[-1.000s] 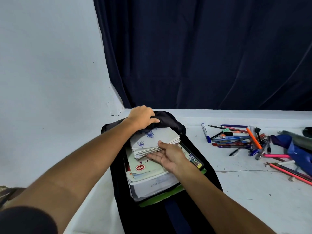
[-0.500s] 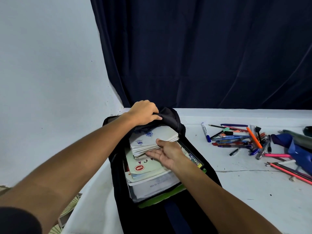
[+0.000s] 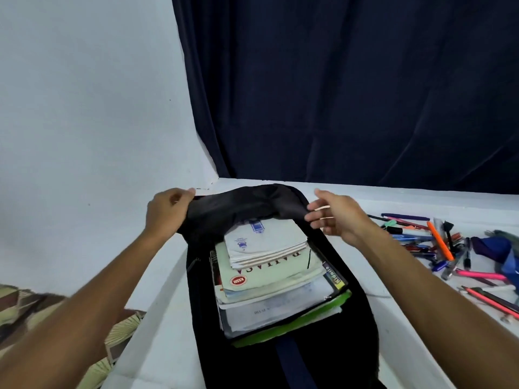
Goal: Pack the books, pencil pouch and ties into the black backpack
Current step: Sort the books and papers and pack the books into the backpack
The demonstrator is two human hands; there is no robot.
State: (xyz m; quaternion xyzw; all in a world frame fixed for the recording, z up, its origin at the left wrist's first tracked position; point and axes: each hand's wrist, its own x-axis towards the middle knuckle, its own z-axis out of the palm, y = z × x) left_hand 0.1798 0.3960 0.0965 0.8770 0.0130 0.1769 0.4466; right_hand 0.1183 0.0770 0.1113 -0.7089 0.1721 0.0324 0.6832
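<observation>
On the table, backpack (image 3: 283,357) lies lengthwise, mouth away — left hand (image 3: 165,213) pinches flap, right hand (image 3: 337,217) fingers spread.

Looked like a home study corner: white worktop (image 3: 393,318) against a plain wall (image 3: 84,108), dark curtain (image 3: 337,94) behind, pens (image 3: 427,240) scattered right of the fingers, patterned fabric (image 3: 28,310) lower left.

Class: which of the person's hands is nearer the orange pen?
Right. The right hand hovers just left of the orange pen; the left hand grips the backpack flap far across.
</observation>
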